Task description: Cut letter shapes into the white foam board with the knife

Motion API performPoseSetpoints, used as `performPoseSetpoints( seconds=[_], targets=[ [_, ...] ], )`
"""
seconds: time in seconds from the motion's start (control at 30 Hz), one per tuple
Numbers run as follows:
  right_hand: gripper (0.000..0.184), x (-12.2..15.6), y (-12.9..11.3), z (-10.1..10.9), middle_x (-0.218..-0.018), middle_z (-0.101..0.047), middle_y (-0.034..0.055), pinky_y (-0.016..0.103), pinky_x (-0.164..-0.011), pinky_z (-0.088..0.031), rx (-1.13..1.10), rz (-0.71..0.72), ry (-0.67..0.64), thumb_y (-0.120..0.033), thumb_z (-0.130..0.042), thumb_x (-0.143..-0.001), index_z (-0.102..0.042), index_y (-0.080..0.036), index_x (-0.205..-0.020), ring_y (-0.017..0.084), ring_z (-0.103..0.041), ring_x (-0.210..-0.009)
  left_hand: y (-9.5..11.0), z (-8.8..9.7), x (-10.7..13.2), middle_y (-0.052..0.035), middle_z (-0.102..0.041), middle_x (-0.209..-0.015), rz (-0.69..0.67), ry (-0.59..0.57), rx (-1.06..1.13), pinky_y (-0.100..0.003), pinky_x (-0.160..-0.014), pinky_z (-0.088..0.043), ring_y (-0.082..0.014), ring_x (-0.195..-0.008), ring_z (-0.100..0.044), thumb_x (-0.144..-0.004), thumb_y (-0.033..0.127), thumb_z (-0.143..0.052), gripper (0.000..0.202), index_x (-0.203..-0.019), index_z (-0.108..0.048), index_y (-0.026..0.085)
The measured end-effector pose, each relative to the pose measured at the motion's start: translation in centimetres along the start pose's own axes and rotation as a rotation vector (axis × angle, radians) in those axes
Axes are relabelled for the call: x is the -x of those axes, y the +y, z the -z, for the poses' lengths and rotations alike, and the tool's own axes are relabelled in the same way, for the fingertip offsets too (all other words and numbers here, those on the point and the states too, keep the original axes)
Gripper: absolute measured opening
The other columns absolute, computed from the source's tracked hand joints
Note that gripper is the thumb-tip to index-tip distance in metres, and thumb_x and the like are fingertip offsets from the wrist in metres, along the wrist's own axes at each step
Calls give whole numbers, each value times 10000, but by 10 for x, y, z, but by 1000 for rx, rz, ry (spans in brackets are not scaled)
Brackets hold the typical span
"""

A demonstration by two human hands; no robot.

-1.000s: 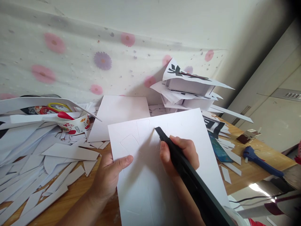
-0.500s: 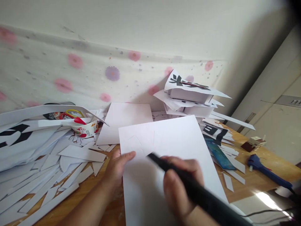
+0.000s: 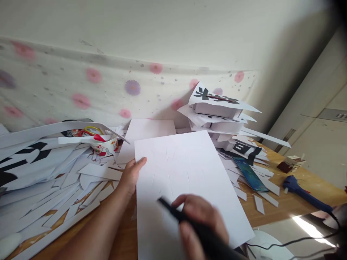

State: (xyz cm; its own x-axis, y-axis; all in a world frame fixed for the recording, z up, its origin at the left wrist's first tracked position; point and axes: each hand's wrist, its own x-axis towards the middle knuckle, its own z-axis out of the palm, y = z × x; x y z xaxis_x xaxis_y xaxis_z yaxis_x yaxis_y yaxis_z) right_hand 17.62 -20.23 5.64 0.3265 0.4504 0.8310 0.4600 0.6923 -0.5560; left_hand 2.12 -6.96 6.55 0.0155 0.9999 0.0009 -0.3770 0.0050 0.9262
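My left hand [image 3: 132, 173] grips the left edge of a white board [image 3: 187, 155], its thumb lying on top and its fingers out of sight underneath. Several thin, faint lines mark the board's surface. In my closed right hand [image 3: 203, 216] is a long black pen-shaped tool [image 3: 177, 215], blurred by motion. Its narrow dark tip points up and left over the lower part of the board; whether it touches, I cannot tell.
White strips and offcuts [image 3: 62, 195] cover the table's left side. Behind them stands a paper cup [image 3: 105, 146]. At the right are stacked white box shapes [image 3: 219, 110], a blue-screened phone [image 3: 251, 175], a blue glue gun [image 3: 306, 193] and a small carton [image 3: 290, 164]. A cord [image 3: 292, 240] hangs lower right.
The tool has moved down and left over the board, in my right hand. The board has turned and shifted slightly left, and my left hand now sits higher in view, still gripping its edge.
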Motion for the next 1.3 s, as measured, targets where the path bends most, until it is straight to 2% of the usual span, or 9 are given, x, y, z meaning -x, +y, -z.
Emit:
performPoseSetpoints(
  seconds=[0.03,0.1,0.23,0.3,0.57,0.73,0.87,1.03,1.3],
  targets=[
    [157,-6,6,7,-796,-673,42,302,-508,-567,-42,-90,1,-366,-565,-871,-567,-231,-952,193,-677,-657,1,1,-1,-133,-719,-796,-3,-2,-8,-313,-614,-526,-275,-681,-682,-606,452,-834,556,-984,-683,74],
    [109,-21,19,22,-772,-654,21,274,-520,-548,-88,-153,192,-293,-611,-841,-586,-215,-914,167,-657,-636,2,2,-3,-139,-717,-794,-15,-2,-18,-315,-625,-523,-280,-692,-681,-590,450,-840,536,-934,-686,69],
    [149,-40,42,41,-722,-595,3,272,-485,-510,-3,52,486,-290,-700,-747,-628,-180,-816,146,-608,-559,2,2,-5,-116,-720,-806,-33,15,-20,-300,-637,-513,-273,-729,-676,-588,420,-841,489,-911,-693,82],
    [141,-38,49,46,-724,-584,0,266,-448,-476,29,30,496,-292,-689,-757,-631,-182,-824,136,-582,-529,1,2,-6,-101,-718,-795,-31,19,-19,-290,-616,-506,-263,-713,-669,-592,400,-837,450,-887,-692,93],
    [202,-27,68,43,-684,-641,-11,233,-442,-473,-6,26,161,-348,-712,-755,-644,-205,-880,127,-609,-514,-1,4,-7,-91,-710,-767,-29,-42,-48,-292,-590,-502,-256,-675,-659,-650,371,-796,396,-917,-700,94],
    [176,-35,61,44,-711,-679,-11,223,-482,-506,149,-62,-235,-320,-698,-766,-664,-233,-915,126,-629,-554,-1,6,-9,-90,-708,-770,12,-90,-66,-307,-600,-531,-269,-708,-673,-664,366,-791,421,-969,-695,92],
    [212,-23,55,38,-796,-698,10,256,-547,-549,182,-132,-221,-315,-699,-770,-660,-254,-970,144,-648,-612,-1,5,-9,-76,-707,-762,32,-78,-67,-329,-626,-553,-269,-718,-675,-646,363,-799,409,-953,-702,111],
    [341,-15,67,39,-783,-682,15,271,-549,-542,-123,-434,-326,-363,-777,-733,-645,-274,-1035,160,-646,-638,0,2,-6,-65,-707,-759,37,-94,-44,-323,-651,-555,-236,-674,-667,-666,340,-789,330,-896,-705,120],
    [298,-31,64,49,-882,-676,23,265,-558,-546,-635,-733,-641,-251,-742,-782,-684,-304,-1069,121,-629,-620,0,0,-5,-74,-711,-775,40,-84,-37,-304,-616,-538,-238,-675,-668,-653,345,-798,381,-936,-705,108]
  ],
)
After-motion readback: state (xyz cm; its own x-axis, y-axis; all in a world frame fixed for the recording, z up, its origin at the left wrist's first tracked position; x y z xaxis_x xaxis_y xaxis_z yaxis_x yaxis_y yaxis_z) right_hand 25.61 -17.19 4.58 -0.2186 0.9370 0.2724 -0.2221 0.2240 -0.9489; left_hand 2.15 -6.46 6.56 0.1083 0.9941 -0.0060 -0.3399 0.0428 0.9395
